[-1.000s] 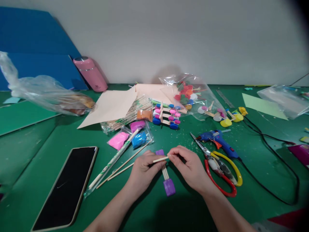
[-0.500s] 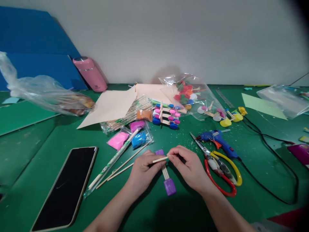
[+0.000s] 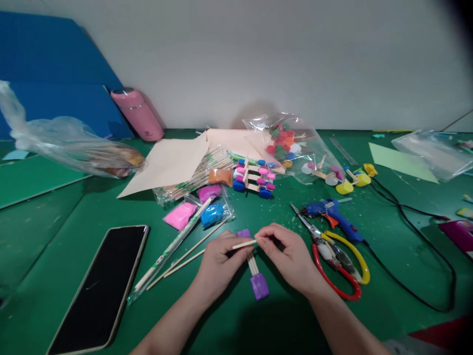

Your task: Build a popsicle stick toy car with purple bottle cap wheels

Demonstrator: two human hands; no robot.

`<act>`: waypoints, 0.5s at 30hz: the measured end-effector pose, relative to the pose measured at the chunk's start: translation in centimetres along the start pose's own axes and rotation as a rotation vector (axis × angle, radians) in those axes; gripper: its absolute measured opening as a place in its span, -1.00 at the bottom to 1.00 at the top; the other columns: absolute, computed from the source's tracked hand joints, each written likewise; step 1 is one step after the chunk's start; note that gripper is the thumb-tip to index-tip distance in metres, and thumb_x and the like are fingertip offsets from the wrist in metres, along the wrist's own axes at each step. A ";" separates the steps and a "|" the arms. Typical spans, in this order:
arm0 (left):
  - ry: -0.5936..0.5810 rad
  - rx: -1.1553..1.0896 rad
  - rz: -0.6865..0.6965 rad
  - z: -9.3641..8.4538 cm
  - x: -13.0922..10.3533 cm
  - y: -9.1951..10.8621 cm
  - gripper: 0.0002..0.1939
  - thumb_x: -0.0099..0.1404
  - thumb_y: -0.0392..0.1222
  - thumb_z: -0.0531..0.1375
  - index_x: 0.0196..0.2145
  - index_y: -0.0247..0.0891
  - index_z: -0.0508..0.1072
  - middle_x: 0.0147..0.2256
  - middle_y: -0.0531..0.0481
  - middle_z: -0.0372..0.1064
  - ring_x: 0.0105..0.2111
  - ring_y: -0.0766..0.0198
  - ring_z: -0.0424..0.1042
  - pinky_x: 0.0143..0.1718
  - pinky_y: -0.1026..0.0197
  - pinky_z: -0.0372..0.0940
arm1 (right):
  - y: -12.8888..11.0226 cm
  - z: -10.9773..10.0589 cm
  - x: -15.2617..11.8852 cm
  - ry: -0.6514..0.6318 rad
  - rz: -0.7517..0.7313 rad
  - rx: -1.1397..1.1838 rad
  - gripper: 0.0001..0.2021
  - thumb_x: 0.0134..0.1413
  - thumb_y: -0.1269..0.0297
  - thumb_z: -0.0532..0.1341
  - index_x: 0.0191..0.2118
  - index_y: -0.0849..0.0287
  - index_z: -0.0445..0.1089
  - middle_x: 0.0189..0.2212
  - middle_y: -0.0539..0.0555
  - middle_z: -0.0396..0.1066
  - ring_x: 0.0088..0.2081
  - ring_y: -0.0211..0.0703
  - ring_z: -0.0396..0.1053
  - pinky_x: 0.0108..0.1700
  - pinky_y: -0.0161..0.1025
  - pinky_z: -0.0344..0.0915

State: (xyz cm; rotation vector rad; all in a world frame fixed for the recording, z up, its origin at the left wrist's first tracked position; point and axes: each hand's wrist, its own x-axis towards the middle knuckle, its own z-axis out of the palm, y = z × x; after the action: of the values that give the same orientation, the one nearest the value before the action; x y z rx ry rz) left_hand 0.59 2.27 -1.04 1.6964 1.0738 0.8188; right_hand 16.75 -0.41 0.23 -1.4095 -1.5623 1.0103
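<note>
A short piece of wooden stick [image 3: 244, 244] lies across between my two hands, pinched at its right end by my right hand [image 3: 284, 249]. My left hand [image 3: 224, 259] closes its thumb and fingers on the stick's other end. Just below them on the table is a small piece made of several parallel sticks [image 3: 253, 265], with a purple clay block [image 3: 260, 286] at the near end and more purple clay [image 3: 244, 233] at the far end. My left hand partly covers this piece. Two long thin sticks [image 3: 184, 262] lie left of my left hand.
Scissors [image 3: 336, 256] and a blue glue gun [image 3: 334, 214] with a black cord lie at right. A phone [image 3: 99, 291] is at left. Clay packets [image 3: 213, 214], bagged sticks [image 3: 201, 172], a stick-and-clay model [image 3: 254, 178] and a pink bottle [image 3: 138, 113] stand or lie farther back.
</note>
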 end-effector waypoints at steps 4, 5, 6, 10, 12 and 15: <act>0.020 -0.018 -0.073 0.1 -0.2 -0.2 -0.79 0.09 -0.21 0.19 -0.29 -0.27 0.54 -0.56 0.04 0.27 -0.55 0.34 0.24 -0.53 0.32 0.18 | 0.4 0.1 -0.4 0.005 0.083 0.144 -0.80 0.07 0.27 0.12 -0.15 0.15 0.29 -0.46 -0.02 0.27 -0.45 -0.29 0.25 -0.44 -0.38 0.22; 0.018 -0.019 -0.093 0.1 -0.3 -0.2 -0.77 0.07 -0.21 0.20 -0.27 -0.28 0.52 -0.54 0.03 0.27 -0.54 0.34 0.24 -0.52 0.31 0.18 | 0.5 0.1 -0.5 0.001 0.097 0.147 -0.80 0.06 0.28 0.13 -0.16 0.14 0.27 -0.46 -0.03 0.27 -0.45 -0.29 0.25 -0.44 -0.38 0.22; 0.019 -0.024 -0.107 0.1 -0.5 -0.3 -0.75 0.06 -0.21 0.21 -0.25 -0.29 0.50 -0.50 0.02 0.28 -0.52 0.33 0.25 -0.49 0.30 0.19 | 0.5 0.1 -0.7 -0.002 0.111 0.131 -0.82 0.05 0.30 0.12 -0.18 0.15 0.27 -0.46 -0.03 0.26 -0.45 -0.29 0.24 -0.45 -0.39 0.22; 0.061 -0.073 -0.093 -0.3 -1.0 -0.1 -0.74 0.07 -0.23 0.20 -0.22 -0.30 0.44 -0.41 -0.03 0.32 -0.43 0.28 0.27 -0.39 0.25 0.21 | 0.6 0.3 -1.0 -0.072 0.148 -0.161 -0.95 0.05 0.33 0.07 -0.39 0.15 0.24 -0.57 -0.06 0.22 -0.54 -0.31 0.20 -0.53 -0.41 0.14; 0.091 -0.103 -0.075 -0.6 -1.2 0.0 -0.78 0.11 -0.25 0.16 -0.24 -0.29 0.43 -0.41 -0.02 0.31 -0.44 0.30 0.25 -0.39 0.26 0.20 | 0.5 0.5 -1.3 -0.128 0.140 -0.327 -0.87 0.05 0.33 0.06 -0.49 0.14 0.23 -0.62 -0.07 0.22 -0.57 -0.31 0.17 -0.55 -0.39 0.06; 0.099 -0.187 -0.073 -1.0 -1.3 0.1 -0.79 0.17 -0.22 0.10 -0.24 -0.27 0.43 -0.39 -0.01 0.30 -0.42 0.29 0.27 -0.39 0.28 0.20 | 0.2 0.8 -1.6 -0.155 0.127 -0.421 -0.79 0.03 0.32 0.08 -0.59 0.15 0.20 -0.65 -0.06 0.23 -0.59 -0.31 0.14 -0.53 -0.35 -0.04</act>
State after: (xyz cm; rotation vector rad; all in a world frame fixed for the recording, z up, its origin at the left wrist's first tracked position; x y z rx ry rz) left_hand -0.78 1.39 -0.69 1.4659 1.0838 0.9343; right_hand 16.22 -2.04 -0.34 -1.7683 -1.8986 0.9150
